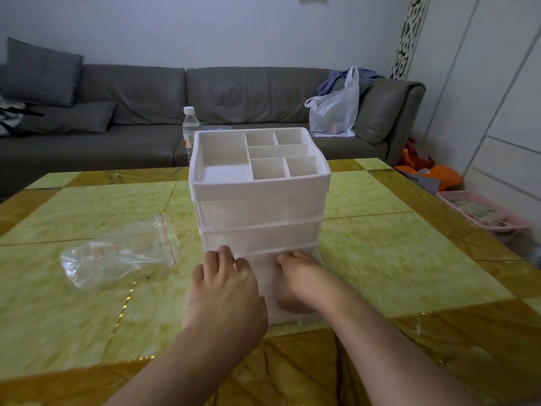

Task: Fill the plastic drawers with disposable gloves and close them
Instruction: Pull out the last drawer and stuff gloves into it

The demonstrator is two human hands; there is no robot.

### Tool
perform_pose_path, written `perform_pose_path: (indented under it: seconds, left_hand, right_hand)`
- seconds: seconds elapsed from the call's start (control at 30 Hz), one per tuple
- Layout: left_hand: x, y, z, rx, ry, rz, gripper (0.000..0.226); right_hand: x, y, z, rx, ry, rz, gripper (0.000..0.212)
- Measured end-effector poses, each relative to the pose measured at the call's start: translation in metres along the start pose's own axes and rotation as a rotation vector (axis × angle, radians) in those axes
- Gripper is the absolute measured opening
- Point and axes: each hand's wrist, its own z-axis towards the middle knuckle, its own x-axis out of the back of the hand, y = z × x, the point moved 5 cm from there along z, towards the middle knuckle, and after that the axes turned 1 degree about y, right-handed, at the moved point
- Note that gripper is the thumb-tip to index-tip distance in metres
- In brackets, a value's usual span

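A white plastic drawer unit [259,197] with a divided top tray stands mid-table. Its two upper translucent drawers sit pushed in. The bottom drawer [310,316] is pulled out toward me, and pale disposable gloves [265,276] lie inside it. My left hand [225,285] rests over the drawer's left side, fingers spread on the contents. My right hand [295,281] reaches down into the drawer with curled fingers pressing the gloves; whether it grips them is unclear. A clear zip bag [117,254] with a red seal line lies to the left, looking nearly empty.
The green and amber tiled table [395,259] spreads around the unit. A water bottle [190,128] stands behind it. A grey sofa [205,98] with a white plastic bag [336,109] lies beyond. A pink basket [483,215] sits on the floor at right.
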Motion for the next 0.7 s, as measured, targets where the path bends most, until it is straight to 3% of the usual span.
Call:
perform_pose_path:
  seconds: [0.27,0.4,0.57,0.7]
  left_hand:
    - [-0.027,0.0,0.01,0.006,-0.242,-0.083,0.045]
    - [-0.033,0.004,0.018,0.059,-0.325,-0.082,0.054]
    - [-0.019,0.011,0.017,0.034,-0.306,-0.104,0.057]
    - [-0.009,0.001,-0.005,-0.037,-0.155,-0.15,0.032]
  right_hand:
    - [0.004,0.01,-0.006,0.035,0.091,0.061,0.061]
    - [0.004,0.011,-0.005,0.039,0.076,0.039,0.063]
    - [-0.003,0.013,-0.001,0.043,0.05,-0.019,0.074]
    - [-0.005,0.011,0.0,0.062,-0.002,-0.055,0.083]
